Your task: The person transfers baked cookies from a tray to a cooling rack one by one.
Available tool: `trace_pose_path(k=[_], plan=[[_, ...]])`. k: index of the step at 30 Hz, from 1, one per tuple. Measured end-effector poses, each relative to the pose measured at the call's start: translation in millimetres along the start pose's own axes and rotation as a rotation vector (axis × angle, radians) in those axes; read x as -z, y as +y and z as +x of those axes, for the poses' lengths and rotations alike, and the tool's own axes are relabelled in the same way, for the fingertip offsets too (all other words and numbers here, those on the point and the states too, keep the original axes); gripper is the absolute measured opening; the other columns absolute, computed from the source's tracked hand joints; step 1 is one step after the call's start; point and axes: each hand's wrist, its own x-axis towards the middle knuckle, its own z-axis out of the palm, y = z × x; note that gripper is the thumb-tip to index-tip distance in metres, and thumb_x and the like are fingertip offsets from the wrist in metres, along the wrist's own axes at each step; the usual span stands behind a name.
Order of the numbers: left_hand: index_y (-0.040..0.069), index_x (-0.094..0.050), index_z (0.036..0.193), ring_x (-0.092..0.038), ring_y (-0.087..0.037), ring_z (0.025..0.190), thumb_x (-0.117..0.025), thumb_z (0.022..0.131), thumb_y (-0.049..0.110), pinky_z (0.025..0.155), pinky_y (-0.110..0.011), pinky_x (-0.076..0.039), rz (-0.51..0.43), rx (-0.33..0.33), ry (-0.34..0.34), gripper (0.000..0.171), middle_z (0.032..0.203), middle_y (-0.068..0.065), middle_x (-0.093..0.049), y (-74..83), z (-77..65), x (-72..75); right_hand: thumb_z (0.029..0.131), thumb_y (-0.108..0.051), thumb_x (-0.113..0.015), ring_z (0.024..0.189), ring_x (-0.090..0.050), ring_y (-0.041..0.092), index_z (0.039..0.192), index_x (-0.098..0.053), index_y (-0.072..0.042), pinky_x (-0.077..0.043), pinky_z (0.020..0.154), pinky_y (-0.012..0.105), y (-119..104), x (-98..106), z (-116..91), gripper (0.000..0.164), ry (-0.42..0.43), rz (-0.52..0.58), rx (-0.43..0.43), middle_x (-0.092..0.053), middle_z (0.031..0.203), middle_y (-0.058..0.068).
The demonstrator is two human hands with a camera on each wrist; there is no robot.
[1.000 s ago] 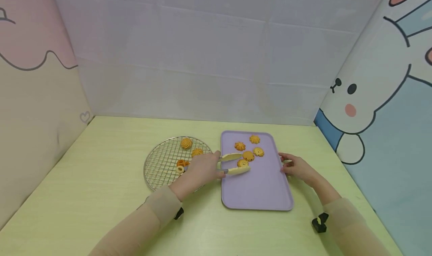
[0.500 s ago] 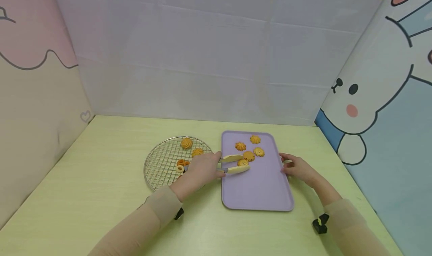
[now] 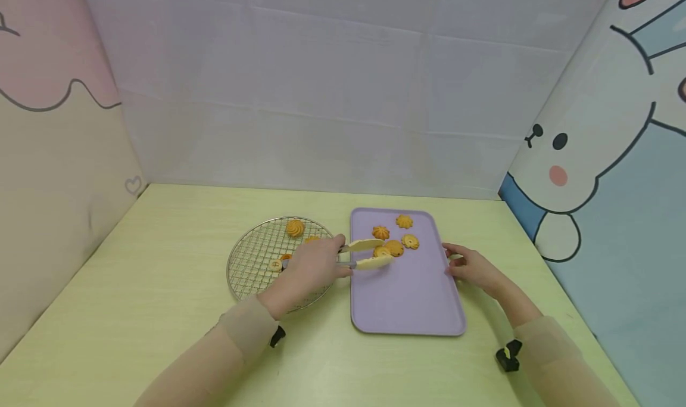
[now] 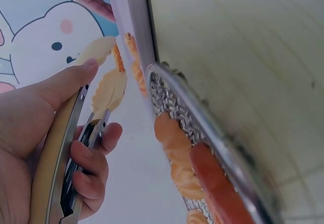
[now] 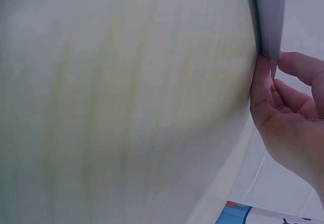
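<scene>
In the head view, my left hand [image 3: 313, 268] grips metal tongs with cream-coloured tips [image 3: 375, 262] that reach over the left side of a purple tray [image 3: 407, 303]. A round cookie [image 3: 381, 251] sits between the two tips; its edge [image 4: 119, 58] shows there in the left wrist view too. Thumb and fingers wrap the tongs' handles [image 4: 53, 168]. Beside that cookie, several others, such as a flower-shaped one [image 3: 404, 221], lie on the tray. At the tray's right rim [image 5: 273, 16], my right hand [image 5: 293, 117] pinches the edge between thumb and fingers.
Left of the tray stands a round wire rack [image 3: 249, 249], partly under my left hand. It bears a swirled cookie [image 3: 295, 227], a small pale ring [image 3: 276, 265] and other pieces half hidden. White sheeting [image 3: 321, 97] closes off the table's back edge.
The left hand and tongs have shifted slightly left and away from me. The cookie between the tips has moved a little the same way. My right hand stays at the tray's rim.
</scene>
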Motion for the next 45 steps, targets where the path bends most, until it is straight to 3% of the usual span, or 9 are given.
trace_pose_path(k=[15,23,31,36,41,45], plan=[[0.018,-0.058,0.115,-0.047,-0.012,0.051,-0.073,0.076,0.051,0.039,-0.027,-0.038,-0.025,0.03,-0.015,0.052,0.078,0.007,-0.061,-13.9,-4.0,25.6,0.091,-0.004,-0.057,0.105,-0.049,0.028,0.144,-0.029,0.006,-0.05,0.077,0.025,1,2,1,0.061,0.014,0.009,-0.004,-0.041,0.13,0.026],[0.02,-0.057,0.118,-0.048,-0.014,0.053,-0.073,0.076,0.049,0.041,-0.028,-0.039,-0.054,0.075,-0.007,0.053,0.08,0.005,-0.061,-24.5,-13.5,39.9,0.091,-0.007,-0.058,0.104,-0.049,0.027,0.144,-0.029,0.004,-0.05,0.077,0.027,0,1,1,0.062,0.012,0.002,-0.014,-0.041,0.131,0.026],[0.019,-0.058,0.114,-0.047,-0.012,0.054,-0.074,0.075,0.052,0.044,-0.027,-0.037,-0.043,0.035,0.041,0.053,0.069,0.007,-0.054,-37.4,-22.3,51.3,0.091,-0.007,-0.058,0.102,-0.049,0.027,0.144,-0.029,0.004,-0.049,0.076,0.026,3,2,3,0.062,0.017,-0.006,-0.021,-0.042,0.13,0.025],[0.023,-0.058,0.106,-0.045,-0.012,0.055,-0.073,0.075,0.053,0.046,-0.028,-0.035,-0.05,0.025,0.104,0.046,0.067,0.007,-0.051,-46.5,-29.4,56.8,0.091,-0.007,-0.058,0.103,-0.049,0.027,0.144,-0.029,0.004,-0.049,0.076,0.026,4,3,3,0.062,0.016,-0.008,-0.022,-0.042,0.13,0.025],[0.024,-0.058,0.116,-0.046,-0.012,0.057,-0.072,0.076,0.054,0.045,-0.028,-0.035,-0.029,0.017,0.177,0.052,0.072,0.008,-0.054,-56.3,-37.8,60.9,0.091,-0.008,-0.058,0.104,-0.049,0.027,0.145,-0.028,0.003,-0.049,0.078,0.028,3,3,3,0.062,0.013,-0.017,-0.035,-0.041,0.131,0.025],[0.021,-0.057,0.121,-0.046,-0.013,0.053,-0.072,0.078,0.049,0.043,-0.028,-0.035,-0.044,0.026,0.189,0.054,0.072,0.007,-0.056,-64.3,-44.6,64.8,0.091,-0.007,-0.058,0.104,-0.049,0.028,0.144,-0.028,0.004,-0.049,0.077,0.028,3,3,3,0.062,0.008,-0.008,-0.022,-0.041,0.131,0.026]])
